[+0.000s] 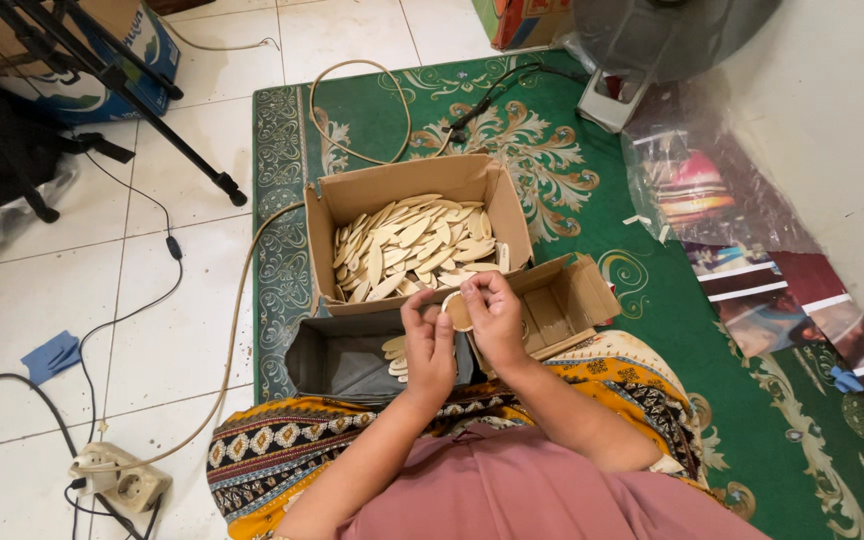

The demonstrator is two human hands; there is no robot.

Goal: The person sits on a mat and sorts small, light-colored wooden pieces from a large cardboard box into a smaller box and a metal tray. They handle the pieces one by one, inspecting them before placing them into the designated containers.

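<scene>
**Two hands on one wooden piece, box of blanks just ahead**

While the left edge of the view holds only clutter — a black tripod leg [167, 135] slanting across white tiles, a blue rag [50, 356], and a cream power strip [120, 482] with a black cable running into it — the work itself sits in the middle, on a green patterned rug [652, 300].

Moving inward, a grey bin [337, 362] lies against the person's lap with a few pale wooden pieces showing at its inner edge. Above it stands an open cardboard box [352, 195], filled with flat, pointed-oval wooden pieces [414, 250] lying loose and overlapping.

The left hand [429, 345] has its fingers curled and pressed together around something small; what exactly lies inside the curl I cannot tell. Just beside it, the right hand [495, 318] pinches a small round wooden piece [459, 312] between thumb and fingertips, held between the two hands, above the grey bin and right at the near wall of the cardboard box.

To do this handling well, it would seem best to grip the piece by its rim, so that its face stays open to view, and to keep both wrists low over the lap, so that a dropped piece lands in the bin rather than on the rug.

Further right, a smaller opened carton [562, 300] leans against the box, and beyond it a clear plastic bag [702, 190] of coloured packets lies near the wall.
</scene>
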